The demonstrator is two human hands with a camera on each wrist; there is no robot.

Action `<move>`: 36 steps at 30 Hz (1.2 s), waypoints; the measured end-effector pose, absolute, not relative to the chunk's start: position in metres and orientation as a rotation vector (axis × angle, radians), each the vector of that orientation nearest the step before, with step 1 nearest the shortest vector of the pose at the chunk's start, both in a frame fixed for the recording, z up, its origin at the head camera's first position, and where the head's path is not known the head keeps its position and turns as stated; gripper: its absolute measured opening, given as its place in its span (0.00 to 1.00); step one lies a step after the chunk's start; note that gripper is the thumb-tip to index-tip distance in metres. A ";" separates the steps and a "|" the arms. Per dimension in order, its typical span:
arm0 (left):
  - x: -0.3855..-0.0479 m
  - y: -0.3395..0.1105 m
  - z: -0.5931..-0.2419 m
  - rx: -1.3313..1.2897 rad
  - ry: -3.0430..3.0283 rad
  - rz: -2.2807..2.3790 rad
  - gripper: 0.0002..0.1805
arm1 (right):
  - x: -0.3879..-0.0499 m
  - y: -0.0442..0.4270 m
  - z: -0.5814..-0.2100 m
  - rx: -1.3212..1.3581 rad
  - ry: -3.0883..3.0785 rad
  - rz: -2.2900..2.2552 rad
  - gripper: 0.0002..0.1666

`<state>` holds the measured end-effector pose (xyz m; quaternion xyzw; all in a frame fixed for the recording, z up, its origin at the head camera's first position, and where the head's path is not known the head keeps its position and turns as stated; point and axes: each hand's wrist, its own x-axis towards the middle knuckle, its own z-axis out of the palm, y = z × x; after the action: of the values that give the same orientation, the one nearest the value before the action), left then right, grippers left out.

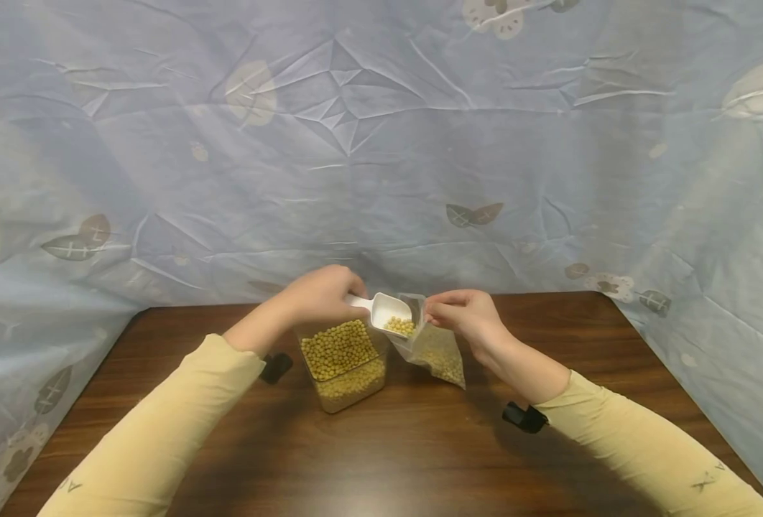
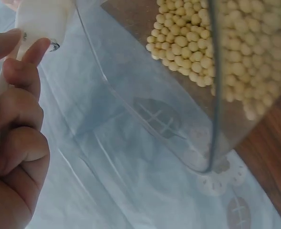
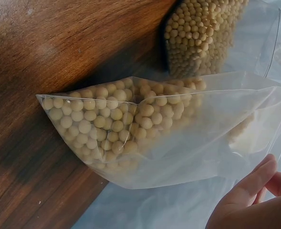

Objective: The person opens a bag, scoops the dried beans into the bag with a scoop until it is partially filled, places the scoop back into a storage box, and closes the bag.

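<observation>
The handle of the white scoop is mostly hidden by the left hand, and in the left wrist view its bowl is cut off at the top edge. Through the cloudy film of the clear bag, only a pale, blurred shape of the bowl can be made out in the right wrist view. The far part of the clear container is partly covered by the left hand and scoop.

The scoop is held above the counter, between the container on the left and the bag on the right. Its long axis is laid left to right, tilted slightly toward the near side, with the handle to the left and the bowl's lip directed right, into the bag's mouth. Yellow beans are gathered near that lip.

The handle is gripped by the curled fingers of the left hand. The bag's upper edge is pinched between the thumb and fingers of the right hand. The bag is slanted, its bean-filled lower end set toward the near right. The container is largely filled with beans.
</observation>
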<state>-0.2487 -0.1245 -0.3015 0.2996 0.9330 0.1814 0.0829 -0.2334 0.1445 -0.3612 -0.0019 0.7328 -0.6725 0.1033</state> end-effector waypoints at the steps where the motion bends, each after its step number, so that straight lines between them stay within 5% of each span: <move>1: -0.248 -0.123 -0.300 0.892 2.788 0.525 0.11 | -0.234 0.144 -0.361 -0.005 2.159 -1.992 0.18; 19: -0.246 -0.142 -0.311 0.946 2.804 0.511 0.15 | -0.234 0.144 -0.361 0.045 2.138 -2.026 0.14; 36: -0.244 -0.187 -0.330 0.984 2.807 0.778 0.07 | -0.235 0.143 -0.359 0.055 2.144 -1.983 0.17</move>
<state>-0.2439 -0.1872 -0.3301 0.3200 0.9124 0.2530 0.0334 -0.2351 0.1433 -0.3591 0.0188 0.7295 -0.6748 0.1099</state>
